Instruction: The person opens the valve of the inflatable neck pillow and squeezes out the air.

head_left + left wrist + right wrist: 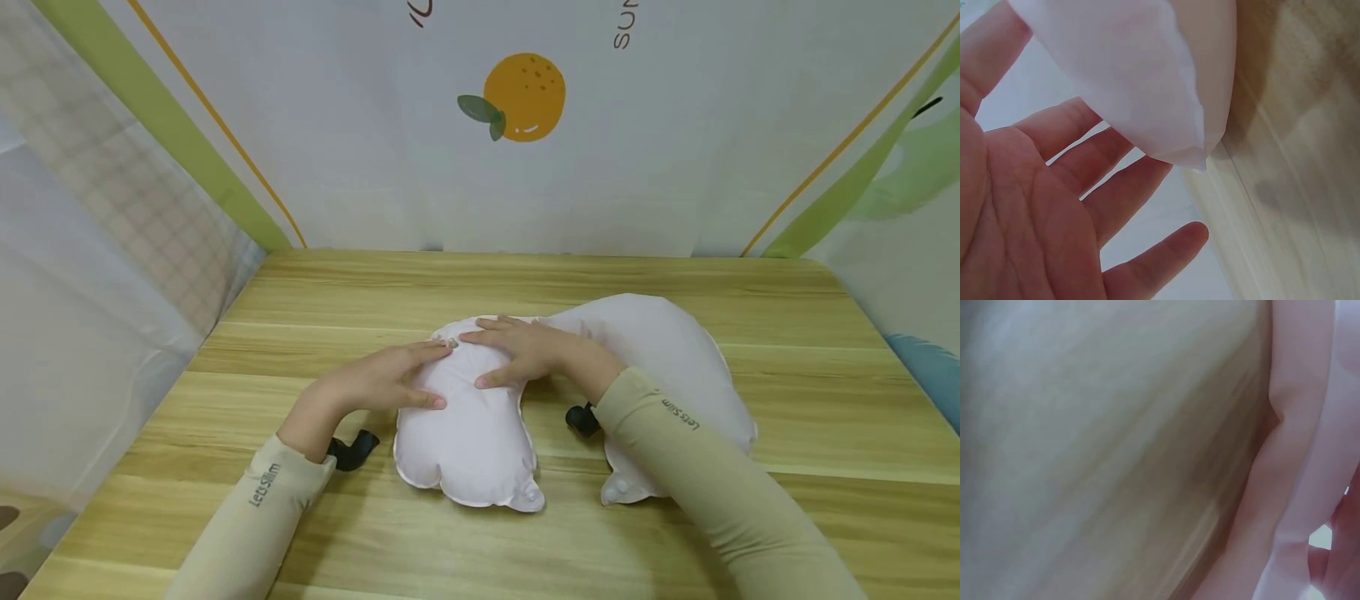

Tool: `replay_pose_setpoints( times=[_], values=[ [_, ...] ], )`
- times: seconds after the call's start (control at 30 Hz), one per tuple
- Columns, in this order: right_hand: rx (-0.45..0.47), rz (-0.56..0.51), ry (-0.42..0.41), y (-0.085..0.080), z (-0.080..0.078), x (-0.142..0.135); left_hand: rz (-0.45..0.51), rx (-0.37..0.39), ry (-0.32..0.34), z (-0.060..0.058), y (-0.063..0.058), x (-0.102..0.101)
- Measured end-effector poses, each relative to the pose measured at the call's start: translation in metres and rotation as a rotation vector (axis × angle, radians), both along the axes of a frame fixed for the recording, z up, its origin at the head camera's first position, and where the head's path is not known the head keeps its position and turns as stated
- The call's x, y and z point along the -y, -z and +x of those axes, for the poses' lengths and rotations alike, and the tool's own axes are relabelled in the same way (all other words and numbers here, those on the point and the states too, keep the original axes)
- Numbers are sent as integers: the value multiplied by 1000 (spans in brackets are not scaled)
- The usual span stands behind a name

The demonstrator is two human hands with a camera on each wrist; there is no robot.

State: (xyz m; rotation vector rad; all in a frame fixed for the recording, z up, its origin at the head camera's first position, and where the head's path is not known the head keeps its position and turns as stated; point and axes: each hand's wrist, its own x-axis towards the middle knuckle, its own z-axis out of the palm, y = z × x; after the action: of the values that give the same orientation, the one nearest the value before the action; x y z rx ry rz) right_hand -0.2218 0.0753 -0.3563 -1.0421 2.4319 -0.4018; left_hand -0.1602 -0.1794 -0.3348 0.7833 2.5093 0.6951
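Note:
A puffed-up, pale pink U-shaped neck pillow (pixel 480 450) lies on the wooden table, its two ends toward me. My left hand (pixel 382 379) touches the outer side of its left lobe, fingers extended. In the left wrist view the fingers (pixel 1125 194) are spread along the pillow's edge (pixel 1141 81). Across the top of the same lobe rests my right hand (pixel 525 346), fingers spread, near a small valve-like spot (pixel 452 342). The right wrist view shows the pillow's seamed side (pixel 1297 456), with only a bit of the hand at the lower right.
The pillow's right lobe (pixel 660 367) lies under and behind my right forearm. A black wrist-camera piece (pixel 356 451) shows by the left wrist, another (pixel 582 420) by the right. Behind the wood-grain table (pixel 810 400) hangs a white curtain (pixel 360 125) with a printed orange.

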Motion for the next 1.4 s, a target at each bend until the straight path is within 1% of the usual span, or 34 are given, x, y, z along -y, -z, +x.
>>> replay_pose_setpoints(
  times=[0.2,0.43,0.67,0.87,1.17,1.4],
  values=[
    [1,4,1,1,0,0,-3,-1,9,-1,1,-1],
    [18,5,15,4,0,1,-11,-34,38,-4,5,-1],
    [20,7,19,8,0,2,-19,-25,38,-4,7,-1],
    [15,8,24,7,1,1,-19,-23,42,-4,8,-2],
    [0,20,16,9,1,2,-40,-5,22,-2,8,-3],
    [-4,18,12,11,0,2,-46,-11,22,-2,9,-2]
  ],
)
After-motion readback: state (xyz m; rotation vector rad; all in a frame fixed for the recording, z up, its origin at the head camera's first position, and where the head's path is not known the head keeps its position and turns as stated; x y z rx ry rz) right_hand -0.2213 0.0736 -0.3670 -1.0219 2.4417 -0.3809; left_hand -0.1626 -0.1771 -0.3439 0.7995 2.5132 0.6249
